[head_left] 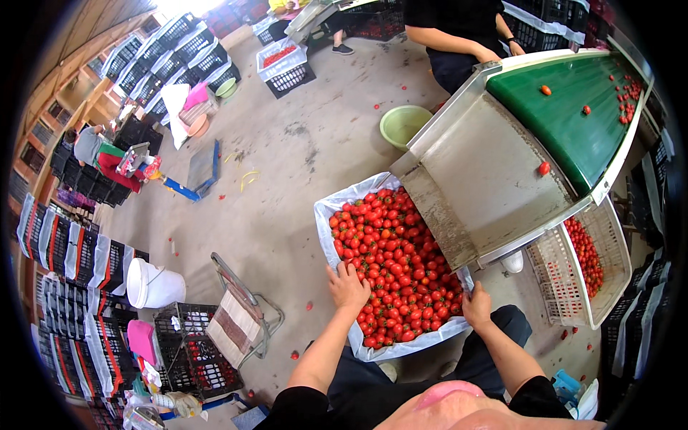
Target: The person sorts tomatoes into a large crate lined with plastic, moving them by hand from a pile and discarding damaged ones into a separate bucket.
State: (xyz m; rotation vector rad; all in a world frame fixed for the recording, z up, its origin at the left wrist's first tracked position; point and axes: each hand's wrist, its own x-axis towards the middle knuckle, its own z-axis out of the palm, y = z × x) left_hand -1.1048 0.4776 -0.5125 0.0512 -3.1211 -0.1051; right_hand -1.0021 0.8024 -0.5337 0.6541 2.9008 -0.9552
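Tomatoes (398, 269) heaped between the left hand (349, 288), loosely open with nothing visibly gripped, and the right hand (477, 306), closed on the liner (405, 349), could be spilled by uneven tugging.

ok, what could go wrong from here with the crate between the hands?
Spill: the tomatoes look piled near the rim of the lined crate, so a tilt could tip some out.
Snag: the metal chute overlaps the crate's upper right side in view; lifting might catch it.
Slip: a loose tomato on the floor left of the crate could get stepped on.
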